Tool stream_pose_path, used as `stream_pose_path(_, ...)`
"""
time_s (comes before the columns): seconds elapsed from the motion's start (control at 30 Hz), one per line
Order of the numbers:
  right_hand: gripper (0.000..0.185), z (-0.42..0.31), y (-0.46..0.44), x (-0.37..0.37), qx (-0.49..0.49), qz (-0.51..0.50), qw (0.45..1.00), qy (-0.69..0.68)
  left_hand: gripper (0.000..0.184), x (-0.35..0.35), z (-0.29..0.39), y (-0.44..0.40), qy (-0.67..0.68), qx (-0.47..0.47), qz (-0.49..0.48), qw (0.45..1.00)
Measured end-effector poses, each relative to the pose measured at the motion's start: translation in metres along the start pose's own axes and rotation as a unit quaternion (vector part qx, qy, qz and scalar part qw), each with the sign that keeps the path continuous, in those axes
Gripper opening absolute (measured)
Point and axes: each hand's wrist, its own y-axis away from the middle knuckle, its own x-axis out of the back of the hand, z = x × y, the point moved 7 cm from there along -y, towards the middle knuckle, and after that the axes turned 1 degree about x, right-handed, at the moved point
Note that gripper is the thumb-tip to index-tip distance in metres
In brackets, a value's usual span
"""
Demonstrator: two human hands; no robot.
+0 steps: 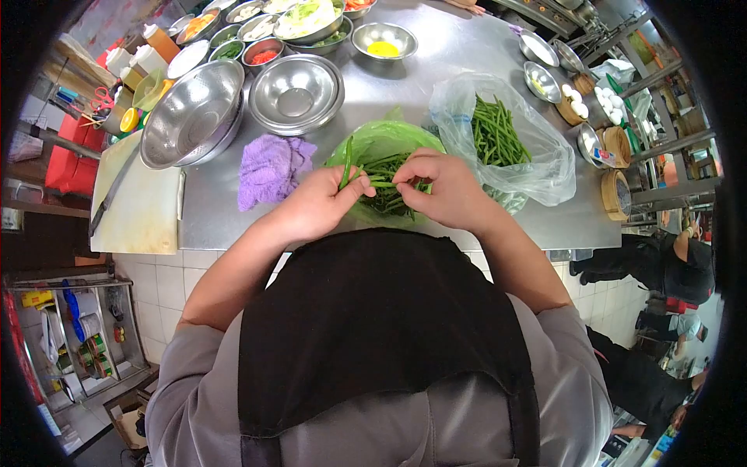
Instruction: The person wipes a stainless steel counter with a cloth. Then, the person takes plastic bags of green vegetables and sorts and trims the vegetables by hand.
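Note:
Over an open green plastic bag that holds green beans, my two hands meet close together. My left hand is closed round several green beans, one of them sticking upward. The fingers of my right hand pinch at the end of a bean just beside my left fingers. To the right lies a clear plastic bag with a pile of long green beans showing in its mouth.
A purple cloth, nested metal bowls and a large colander stand left. A knife rests on a cutting board. Behind is a bowl with yolk; eggs sit right. Other people are at far right.

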Motion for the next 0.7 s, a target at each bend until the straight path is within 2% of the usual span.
stream_pose_path(0.1,0.01,-0.002,0.0,-0.002,-0.007,-0.007,0.999,-0.041,0.036,0.0,0.005,0.002,0.015,0.017,-0.032,0.999)
stream_pose_path(0.17,0.008,0.014,0.004,-0.011,-0.108,-0.017,0.973,-0.205,0.036,-0.003,0.002,0.003,0.075,0.049,-0.062,0.994)
stream_pose_path(0.23,0.006,0.024,0.007,-0.02,-0.179,-0.008,0.915,-0.361,0.037,-0.008,-0.004,0.004,0.173,0.092,-0.09,0.976)
stream_pose_path(0.3,0.006,0.029,0.009,-0.027,-0.221,0.02,0.833,-0.507,0.037,-0.007,0.003,0.003,0.188,0.083,-0.096,0.974)
stream_pose_path(0.33,0.006,0.028,0.007,-0.026,-0.208,0.024,0.811,-0.547,0.038,-0.007,0.006,0.003,0.196,0.079,-0.099,0.972)
stream_pose_path(0.4,0.006,0.027,0.002,-0.023,-0.179,0.033,0.762,-0.621,0.037,-0.007,0.009,0.001,0.089,0.016,-0.086,0.992)
stream_pose_path(0.5,0.008,0.036,0.0,-0.007,-0.18,-0.007,0.916,-0.36,0.035,-0.009,0.003,0.001,0.004,-0.041,-0.074,0.996)
stream_pose_path(0.53,0.009,0.029,-0.002,-0.001,-0.137,-0.061,0.98,-0.129,0.034,-0.01,0.002,0.003,-0.012,-0.053,-0.073,0.996)
stream_pose_path(0.63,0.009,0.006,-0.007,0.007,-0.017,-0.054,0.991,0.119,0.033,-0.012,-0.002,0.003,-0.073,-0.003,-0.128,0.989)
stream_pose_path(0.7,0.011,-0.018,-0.014,0.011,-0.011,-0.013,1.0,0.016,0.033,-0.013,0.005,0.005,-0.113,-0.007,-0.139,0.984)
